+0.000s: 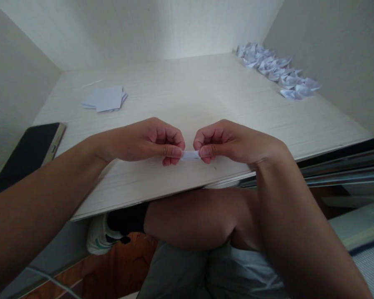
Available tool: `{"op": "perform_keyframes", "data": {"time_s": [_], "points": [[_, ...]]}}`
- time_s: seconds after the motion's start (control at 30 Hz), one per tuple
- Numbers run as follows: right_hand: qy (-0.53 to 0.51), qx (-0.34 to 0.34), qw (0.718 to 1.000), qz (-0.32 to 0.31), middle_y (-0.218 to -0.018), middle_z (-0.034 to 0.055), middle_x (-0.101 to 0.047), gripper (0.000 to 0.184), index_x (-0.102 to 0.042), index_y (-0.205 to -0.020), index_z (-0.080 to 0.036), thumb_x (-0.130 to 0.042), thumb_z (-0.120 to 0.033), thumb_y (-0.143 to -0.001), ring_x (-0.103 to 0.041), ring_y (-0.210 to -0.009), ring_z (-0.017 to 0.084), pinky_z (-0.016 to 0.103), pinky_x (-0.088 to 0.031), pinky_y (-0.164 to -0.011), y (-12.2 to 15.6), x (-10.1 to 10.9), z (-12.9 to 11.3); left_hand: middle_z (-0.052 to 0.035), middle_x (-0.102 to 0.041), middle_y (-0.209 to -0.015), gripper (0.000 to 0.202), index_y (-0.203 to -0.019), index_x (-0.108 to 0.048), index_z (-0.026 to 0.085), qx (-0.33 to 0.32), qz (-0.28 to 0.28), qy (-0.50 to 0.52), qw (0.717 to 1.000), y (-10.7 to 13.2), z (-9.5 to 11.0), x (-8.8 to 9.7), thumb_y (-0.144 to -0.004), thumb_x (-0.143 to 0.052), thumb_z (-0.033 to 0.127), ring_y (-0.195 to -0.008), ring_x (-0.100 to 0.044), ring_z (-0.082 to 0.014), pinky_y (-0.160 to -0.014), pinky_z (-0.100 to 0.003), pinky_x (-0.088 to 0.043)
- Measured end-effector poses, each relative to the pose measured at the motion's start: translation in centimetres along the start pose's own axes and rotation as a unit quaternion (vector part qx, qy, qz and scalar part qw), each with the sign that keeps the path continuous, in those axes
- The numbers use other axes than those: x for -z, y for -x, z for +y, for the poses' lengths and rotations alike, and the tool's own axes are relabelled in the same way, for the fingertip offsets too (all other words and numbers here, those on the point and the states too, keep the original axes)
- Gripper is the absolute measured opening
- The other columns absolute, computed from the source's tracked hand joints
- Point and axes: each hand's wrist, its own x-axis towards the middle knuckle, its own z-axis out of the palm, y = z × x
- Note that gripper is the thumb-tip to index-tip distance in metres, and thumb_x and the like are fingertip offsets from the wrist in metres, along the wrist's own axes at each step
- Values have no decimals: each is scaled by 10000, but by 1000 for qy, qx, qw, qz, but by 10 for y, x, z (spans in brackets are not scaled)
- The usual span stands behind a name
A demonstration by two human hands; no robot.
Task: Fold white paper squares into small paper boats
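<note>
A small folded piece of white paper [190,155] is stretched between my two hands just above the near part of a pale wooden table [205,95]. My left hand [149,140] is curled into a pinch on the paper's left end. My right hand [229,141] is curled the same way, pinching the right end. Most of the paper is hidden by my thumbs and fingers; only a short strip shows between them.
A small stack of flat white paper sheets [105,99] lies at the table's left. Several folded white paper shapes [277,70] are piled along the right wall. A dark phone [31,153] rests at the left edge. My crossed legs [199,216] show below the table.
</note>
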Motion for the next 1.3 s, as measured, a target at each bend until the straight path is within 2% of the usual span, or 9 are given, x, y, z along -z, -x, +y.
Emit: {"op": "perform_keyframes", "data": {"time_s": [0.13,0.33,0.5,0.67,0.8,0.93,1.03,1.13,1.3], "points": [[17,17,999,-40,-691,-60,-556,134,-643,-809,-184,-662,-213,-939,-457,-646,90,249,-341,-618,-6,0,-3,13,-671,-652,185,-753,-719,198,17,-20,6,1000,2,0,2,-896,-767,306,-599,-629,-118,-584,-199,-478],[38,-18,997,70,-705,-46,-545,176,-688,-838,-213,-747,-362,-912,-439,-647,115,262,-321,-582,0,-4,-6,-10,-666,-636,213,-766,-752,222,-1,66,-9,998,1,0,3,-897,-770,388,-624,-652,-167,-615,-264,-517],[35,-34,994,95,-745,-22,-622,206,-717,-876,-199,-785,-393,-896,-485,-684,128,265,-331,-583,3,-9,-4,-9,-701,-702,169,-835,-750,209,-9,123,38,992,-2,5,-5,-869,-826,355,-660,-654,-149,-623,-251,-533],[-53,-20,987,153,-774,-11,-650,240,-701,-865,-188,-830,-391,-862,-506,-687,126,273,-336,-610,-2,-17,-2,-17,-767,-860,235,-881,-741,193,-44,166,156,973,-8,-1,-14,-728,-919,188,-798,-715,-141,-733,-250,-603],[-136,1,969,205,-741,-17,-656,294,-704,-880,-185,-893,-400,-810,-455,-626,101,267,-274,-567,-7,-25,0,-15,-767,-827,274,-882,-738,190,-63,221,176,957,-11,-7,-16,-733,-950,279,-762,-737,-161,-742,-308,-642],[-216,47,946,236,-652,-56,-567,309,-702,-858,-190,-934,-376,-773,-393,-575,80,254,-241,-528,-12,-32,2,-11,-747,-759,322,-864,-723,194,-50,264,192,944,-12,-7,-16,-713,-971,333,-634,-694,-149,-610,-296,-627],[-255,56,935,239,-654,-56,-549,303,-707,-854,-186,-923,-390,-795,-416,-578,77,245,-259,-527,-15,-35,3,1,-715,-705,350,-820,-714,183,-64,266,236,933,-13,-7,-18,-698,-988,365,-597,-661,-128,-533,-248,-590],[-265,48,932,244,-680,-57,-548,314,-709,-853,-179,-927,-397,-794,-409,-569,67,240,-259,-517,-16,-36,5,-1,-716,-709,338,-835,-736,172,-83,239,275,928,-14,-9,-21,-732,-980,382,-619,-669,-118,-544,-223,-595],[-282,36,927,243,-690,-51,-565,323,-719,-830,-168,-943,-391,-760,-417,-571,66,238,-265,-517,-16,-36,7,-13,-701,-707,336,-856,-755,158,-72,205,249,944,-13,-12,-20,-818,-919,449,-635,-671,-125,-578,-233,-615]]}}
